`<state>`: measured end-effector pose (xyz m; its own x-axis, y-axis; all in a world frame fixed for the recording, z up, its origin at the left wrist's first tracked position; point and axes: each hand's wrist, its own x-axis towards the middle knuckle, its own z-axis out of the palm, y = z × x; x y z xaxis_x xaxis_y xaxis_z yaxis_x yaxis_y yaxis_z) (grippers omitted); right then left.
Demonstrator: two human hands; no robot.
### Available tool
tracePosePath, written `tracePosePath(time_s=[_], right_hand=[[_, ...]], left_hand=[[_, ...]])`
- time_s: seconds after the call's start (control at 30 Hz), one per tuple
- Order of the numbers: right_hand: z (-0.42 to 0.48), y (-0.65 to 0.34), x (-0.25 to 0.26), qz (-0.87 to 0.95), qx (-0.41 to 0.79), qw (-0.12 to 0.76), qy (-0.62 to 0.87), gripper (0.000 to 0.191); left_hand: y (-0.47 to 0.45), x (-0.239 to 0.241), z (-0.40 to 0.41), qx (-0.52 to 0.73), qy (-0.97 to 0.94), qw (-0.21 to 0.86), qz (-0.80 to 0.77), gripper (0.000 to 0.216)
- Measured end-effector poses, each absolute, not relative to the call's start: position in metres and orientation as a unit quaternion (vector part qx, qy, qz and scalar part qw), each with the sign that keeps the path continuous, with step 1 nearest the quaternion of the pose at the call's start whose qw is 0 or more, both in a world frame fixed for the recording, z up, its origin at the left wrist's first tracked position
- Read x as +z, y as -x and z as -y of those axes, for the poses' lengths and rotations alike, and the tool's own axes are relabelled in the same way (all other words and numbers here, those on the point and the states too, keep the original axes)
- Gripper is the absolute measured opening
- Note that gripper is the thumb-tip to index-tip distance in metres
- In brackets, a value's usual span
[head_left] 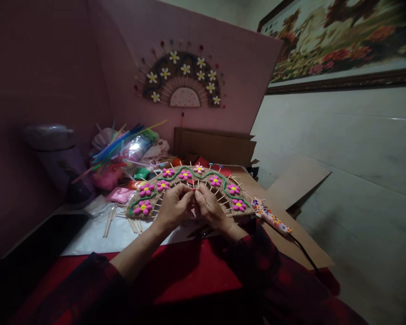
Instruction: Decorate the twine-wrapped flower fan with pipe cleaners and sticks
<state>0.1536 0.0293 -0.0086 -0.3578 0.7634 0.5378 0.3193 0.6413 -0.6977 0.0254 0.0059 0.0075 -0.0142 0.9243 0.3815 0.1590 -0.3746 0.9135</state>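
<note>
My left hand [176, 204] and my right hand [210, 205] meet in front of the fan, their fingertips pinched together. Between the fingertips shows a small red piece [194, 190], mostly hidden; its kind I cannot make out. Right behind the hands stands a half-round craft fan [176, 178] of brown cord wound over thin sticks. It bears pink clay flowers [215, 181] with yellow centres and a wavy green strip [228, 186]. The fan's lower middle is hidden by my hands.
Loose matchstick-like sticks [108, 222] lie on white paper [88, 237] at left. Behind them are coloured pipe cleaners [122, 140] and bags of clay. A flowered handle-like piece [274, 219] rests on cardboard [301, 246] at right. Another fan [186, 58] hangs on the pink board.
</note>
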Motion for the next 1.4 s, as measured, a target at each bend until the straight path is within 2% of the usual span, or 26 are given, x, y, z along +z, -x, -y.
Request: tracePosePath(time_s=[0.1,0.2,0.47,0.73,0.93,1.17,1.4], right_hand=[[-0.032,-0.155,-0.009,0.774,0.285,0.454,0.336,0.022],[-0.034,-0.156,-0.008,0.772,0.291,0.455,0.336,0.022],[-0.030,-0.157,-0.004,0.773,0.290,0.460,0.327,0.031],[-0.029,-0.157,-0.001,0.805,0.217,0.442,0.332,0.027],[-0.027,-0.156,-0.001,0.808,0.212,0.443,0.325,0.023],[-0.026,-0.159,0.003,0.811,0.203,0.445,0.321,0.025],[-0.026,-0.159,0.002,0.800,0.215,0.453,0.328,0.026]], left_hand=[[-0.026,0.009,-0.009,0.581,-0.552,0.433,-0.413,0.021],[-0.025,0.011,-0.009,0.580,-0.537,0.457,-0.409,0.024],[-0.024,0.017,-0.007,0.581,-0.534,0.449,-0.419,0.017],[-0.021,0.008,-0.011,0.553,-0.629,0.319,-0.444,0.011],[-0.019,0.009,-0.014,0.564,-0.563,0.405,-0.448,0.017],[-0.020,0.014,-0.009,0.573,-0.601,0.364,-0.422,0.014],[-0.019,0.014,-0.010,0.570,-0.574,0.411,-0.420,0.015]])
